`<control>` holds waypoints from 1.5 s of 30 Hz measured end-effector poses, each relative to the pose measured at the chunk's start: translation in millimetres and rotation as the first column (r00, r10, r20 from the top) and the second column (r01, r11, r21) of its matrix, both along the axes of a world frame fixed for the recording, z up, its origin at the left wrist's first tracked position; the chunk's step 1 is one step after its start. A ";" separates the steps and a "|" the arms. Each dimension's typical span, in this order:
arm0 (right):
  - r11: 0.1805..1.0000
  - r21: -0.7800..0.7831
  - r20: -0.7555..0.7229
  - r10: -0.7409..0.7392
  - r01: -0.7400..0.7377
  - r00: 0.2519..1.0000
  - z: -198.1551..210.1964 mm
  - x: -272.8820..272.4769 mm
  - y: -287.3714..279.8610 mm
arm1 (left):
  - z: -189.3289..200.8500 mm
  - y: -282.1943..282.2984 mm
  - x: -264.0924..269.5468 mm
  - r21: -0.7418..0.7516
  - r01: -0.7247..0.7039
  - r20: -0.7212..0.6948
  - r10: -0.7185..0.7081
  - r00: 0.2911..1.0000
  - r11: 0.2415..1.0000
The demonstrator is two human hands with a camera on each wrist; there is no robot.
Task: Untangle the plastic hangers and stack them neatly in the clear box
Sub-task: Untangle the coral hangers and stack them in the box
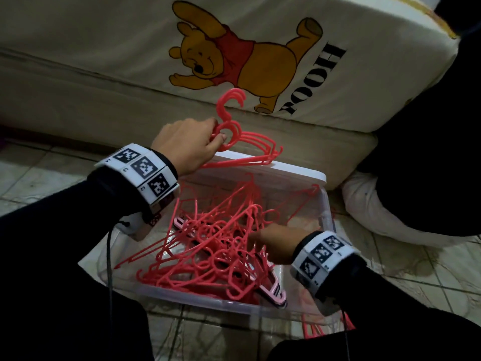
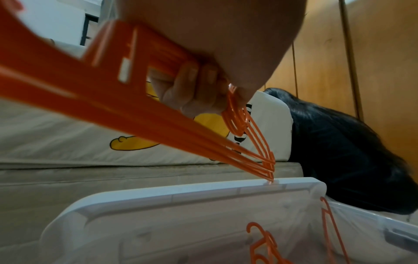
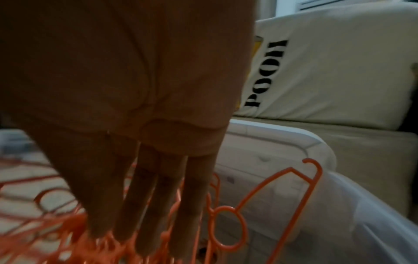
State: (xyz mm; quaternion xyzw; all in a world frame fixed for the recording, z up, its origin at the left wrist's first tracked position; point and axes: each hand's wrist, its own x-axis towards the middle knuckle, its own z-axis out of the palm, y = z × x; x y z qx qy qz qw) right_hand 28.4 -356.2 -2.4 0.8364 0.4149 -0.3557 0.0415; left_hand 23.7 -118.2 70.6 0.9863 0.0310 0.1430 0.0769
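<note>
While clamping the fingers [image 2: 192,85] of the left hand [image 1: 187,142] round the necks of the aligned bundle [image 1: 250,144], hold that bundle above the 12 o'clock edge of the clear box [image 1: 326,212], hooks uppermost and lower corners just touching the white rim [image 2: 203,192]. Note the grip: curled tight, thumb and fingertips closed on the stacked necks, several hangers nested as one.

Read the fingers [image 3: 144,205] of the right hand [image 1: 276,243] as straight and slightly apart, tips dipping into the tangled hangers [image 1: 208,246] from the 3 o'clock side of the box, closed on nothing visible.

Locate the remaining work inside the box: a loose red heap filling the centre through 6 o'clock, with a few pale pink hangers [image 1: 273,290] lying beneath it near 5 o'clock. Observe a further few on the floor [image 1: 39,178] just outside the 6 o'clock wall, and a mattress [image 1: 104,61] beyond 12 o'clock.

Judged step: extraction, roughly part-way through, with far more tangled than sorted.

For the next move:
1. Select one topmost hook near the right fingertips.
2. Pinch at the neck, not the thin bar.
3. Rotate to clear interlocked hooks before lifting; avoid a straight pull, likely to drag the whole heap.
4. Nest against the held bundle, hooks matching.
</note>
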 end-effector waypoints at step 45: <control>0.406 0.813 -0.200 -0.477 0.417 0.855 85.5 39.7 -0.4 | 13.4 10.2 2.9 -0.407 -0.075 -0.018 0.075 0.997 0.910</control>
